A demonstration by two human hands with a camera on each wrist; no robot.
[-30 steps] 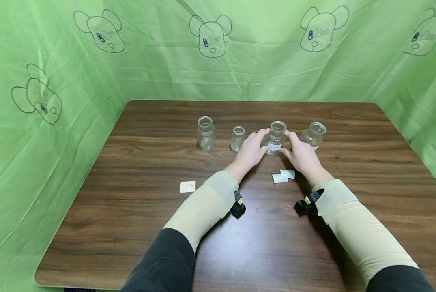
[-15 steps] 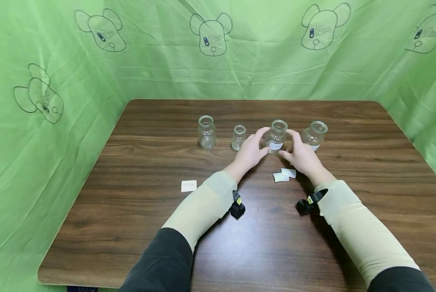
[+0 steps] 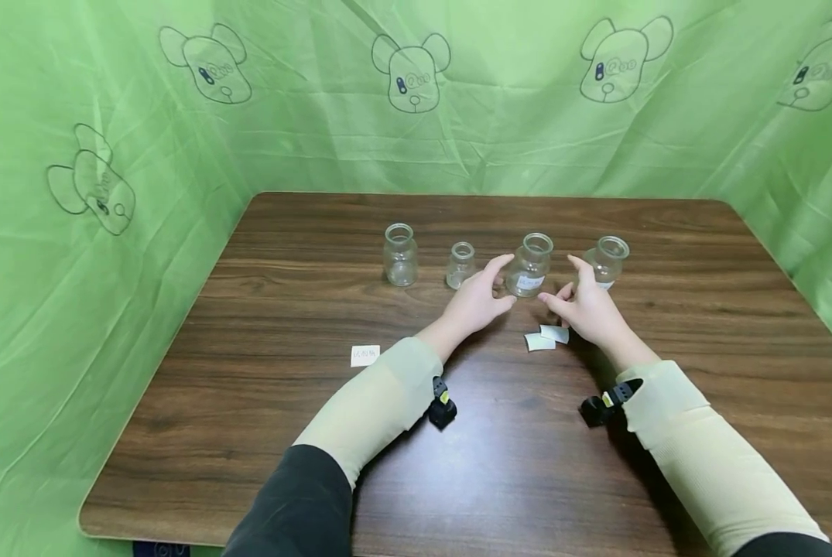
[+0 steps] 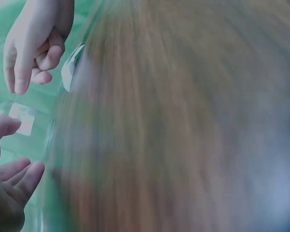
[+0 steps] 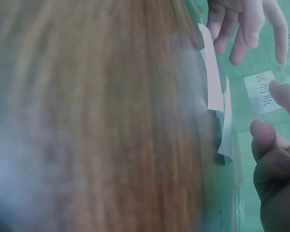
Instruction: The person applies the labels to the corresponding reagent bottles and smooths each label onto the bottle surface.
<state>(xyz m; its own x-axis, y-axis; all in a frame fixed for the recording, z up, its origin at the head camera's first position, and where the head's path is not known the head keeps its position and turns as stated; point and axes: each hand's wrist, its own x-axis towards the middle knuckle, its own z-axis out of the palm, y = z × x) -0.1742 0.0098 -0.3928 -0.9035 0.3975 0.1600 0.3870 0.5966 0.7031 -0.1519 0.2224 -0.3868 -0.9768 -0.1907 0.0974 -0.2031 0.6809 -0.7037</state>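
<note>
A clear glass bottle with a white label stands upright between the two hands. To its left is my left hand, thumb and fingers spread apart and holding nothing. On the other side, my right hand has its thumb and index finger apart, with a gap to the bottle; its other fingers bend inward. In the right wrist view the label carries handwritten characters. Another labelled glass bottle stands beyond the right hand, partly hidden by it.
A small glass bottle and a taller one stand to the left. Two curled pale paper slips lie in front of the hands. A handwritten white label lies near the left forearm. Green cloth surrounds the wooden table.
Both hands have drawn away from the labelled bottle, the left to the left and the right to the right. The bottle stays standing. The head view has shifted slightly.
</note>
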